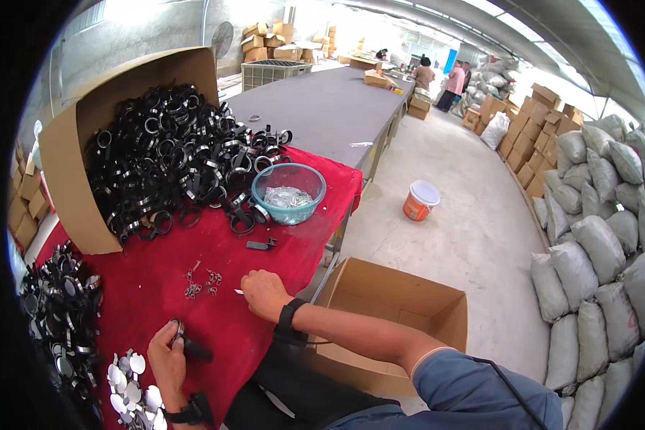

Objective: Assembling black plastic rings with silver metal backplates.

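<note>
My left hand (166,365) is closed around a black ring-shaped part with a stubby handle (197,350), low over the red cloth (215,337). Farther right, my right hand (266,295) pinches a small white flat piece (239,292), too small to name, above the cloth. Between and beyond the hands lie several tiny metal clips (193,289) in loose clusters. A lone black part (261,245) lies beyond my right hand. White round-headed pieces (130,387) are heaped beside my left wrist.
A cardboard box (68,179) on its side spills black ringed parts (172,143). A teal basket (315,204) holds small shiny pieces. More black parts (61,322) are piled at left. An open carton (408,287) stands right; a bucket (421,201) and stacked sacks (595,244) lie beyond.
</note>
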Available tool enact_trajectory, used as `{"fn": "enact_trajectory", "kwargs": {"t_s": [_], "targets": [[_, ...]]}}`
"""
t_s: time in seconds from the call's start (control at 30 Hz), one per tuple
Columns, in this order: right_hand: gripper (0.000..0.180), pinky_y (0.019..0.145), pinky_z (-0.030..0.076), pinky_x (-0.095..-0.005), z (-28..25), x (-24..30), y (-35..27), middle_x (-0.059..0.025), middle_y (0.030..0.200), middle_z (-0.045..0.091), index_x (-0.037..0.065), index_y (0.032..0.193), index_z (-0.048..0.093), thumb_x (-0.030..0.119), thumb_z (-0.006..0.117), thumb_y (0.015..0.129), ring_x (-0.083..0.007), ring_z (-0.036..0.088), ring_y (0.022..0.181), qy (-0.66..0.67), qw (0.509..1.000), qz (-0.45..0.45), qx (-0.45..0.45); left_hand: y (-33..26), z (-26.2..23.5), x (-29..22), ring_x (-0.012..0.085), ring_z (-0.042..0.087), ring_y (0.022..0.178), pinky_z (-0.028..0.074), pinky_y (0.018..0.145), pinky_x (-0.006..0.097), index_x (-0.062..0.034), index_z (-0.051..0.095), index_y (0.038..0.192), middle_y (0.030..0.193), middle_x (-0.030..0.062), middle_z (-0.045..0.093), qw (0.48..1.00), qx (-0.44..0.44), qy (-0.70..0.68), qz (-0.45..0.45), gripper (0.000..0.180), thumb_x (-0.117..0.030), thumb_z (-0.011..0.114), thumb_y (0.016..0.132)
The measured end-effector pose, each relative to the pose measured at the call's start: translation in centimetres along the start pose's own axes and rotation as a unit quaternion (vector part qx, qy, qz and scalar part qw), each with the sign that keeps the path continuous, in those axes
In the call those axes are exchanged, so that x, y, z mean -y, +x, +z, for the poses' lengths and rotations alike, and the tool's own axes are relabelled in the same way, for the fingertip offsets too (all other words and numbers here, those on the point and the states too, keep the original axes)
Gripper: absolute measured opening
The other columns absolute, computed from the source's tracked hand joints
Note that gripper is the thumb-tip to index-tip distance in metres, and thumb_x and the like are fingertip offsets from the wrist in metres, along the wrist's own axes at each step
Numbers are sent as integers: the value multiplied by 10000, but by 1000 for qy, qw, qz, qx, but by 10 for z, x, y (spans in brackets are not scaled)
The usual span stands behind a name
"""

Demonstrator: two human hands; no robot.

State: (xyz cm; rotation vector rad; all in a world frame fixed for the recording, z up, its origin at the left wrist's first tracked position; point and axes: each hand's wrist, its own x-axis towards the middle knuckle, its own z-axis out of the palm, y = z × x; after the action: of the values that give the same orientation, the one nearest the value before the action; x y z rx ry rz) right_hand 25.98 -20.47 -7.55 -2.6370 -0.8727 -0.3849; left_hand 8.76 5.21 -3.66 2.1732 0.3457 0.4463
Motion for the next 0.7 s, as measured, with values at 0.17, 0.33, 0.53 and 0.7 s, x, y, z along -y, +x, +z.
{"fn": "enact_trajectory", "kwargs": {"t_s": [0.17, 0.33, 0.53, 0.7], "targets": [[147, 766, 590, -498, 2, 3, -6, -180, 934, 713, 36, 958, 661, 127, 731, 865, -359, 723, 880, -8, 999, -32, -28, 0, -1, 4, 310, 741, 1239, 540, 1083, 362, 89, 747, 1308, 1348, 236, 759, 1000, 8, -11, -15, 435, 120, 668, 881], [177, 755, 572, -531, -7, 6, -7, -209, 931, 692, 17, 996, 581, 55, 698, 870, -399, 709, 864, 40, 998, -25, -42, 0, 7, 7, 316, 738, 1251, 539, 1102, 372, 88, 754, 1298, 1341, 238, 761, 999, -27, -13, -26, 440, 132, 672, 868], [167, 773, 551, -559, -8, 23, -6, -254, 909, 706, -18, 1033, 567, 96, 680, 985, -465, 711, 919, 215, 976, 20, 40, 5, 8, 3, 338, 740, 1244, 541, 1112, 395, 76, 765, 1288, 1333, 235, 765, 999, -22, 4, -31, 451, 140, 679, 849], [262, 842, 577, -522, -9, 79, -11, -231, 950, 739, -18, 1199, 660, 116, 693, 976, -440, 742, 958, 436, 897, 56, 45, -10, -9, 28, 348, 746, 1228, 543, 1110, 408, 66, 772, 1266, 1295, 231, 779, 999, -27, 35, 20, 390, 71, 675, 888]]}}
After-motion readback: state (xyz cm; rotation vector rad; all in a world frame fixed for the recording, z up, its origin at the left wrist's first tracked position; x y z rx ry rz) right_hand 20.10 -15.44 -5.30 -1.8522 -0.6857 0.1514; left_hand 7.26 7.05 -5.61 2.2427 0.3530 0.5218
